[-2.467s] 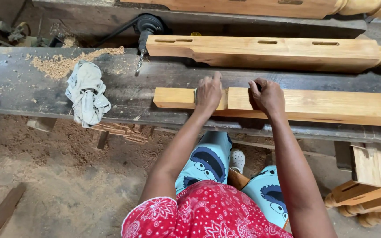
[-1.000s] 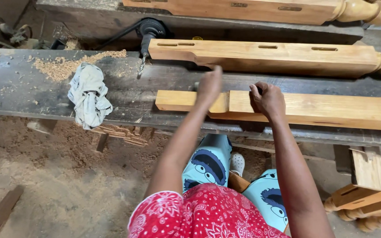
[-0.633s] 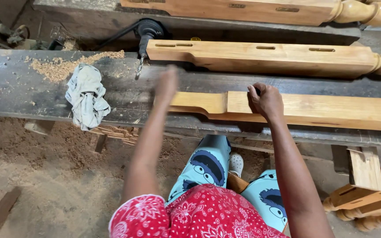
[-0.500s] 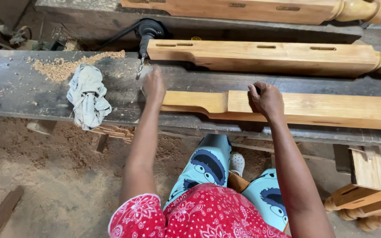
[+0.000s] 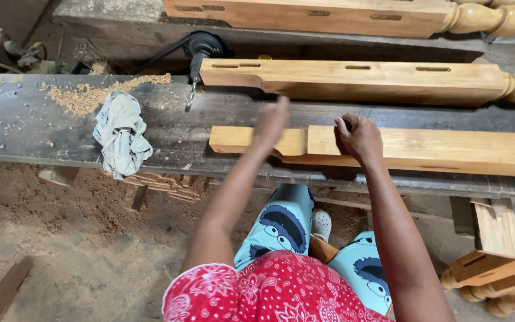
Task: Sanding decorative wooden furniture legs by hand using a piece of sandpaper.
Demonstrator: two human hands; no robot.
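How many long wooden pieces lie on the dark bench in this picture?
3. One lies at the front, under the right hand and the blurred left hand; one in the middle; one at the back. More turned pieces sit lower right, off the bench.

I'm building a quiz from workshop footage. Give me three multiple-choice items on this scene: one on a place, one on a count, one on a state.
1. Where does the crumpled rag lie?
A. on the dark bench, left of the hands
B. on the floor
C. on a post

2. How many slotted posts lie beyond the held piece?
A. one
B. two
C. four

3. What is the right hand doing?
A. hanging free
B. gripping the wood piece
C. holding the drill

Answers:
1 A: rag rests on bench.
2 B: near post, far post.
3 B: right hand clasps wood piece.
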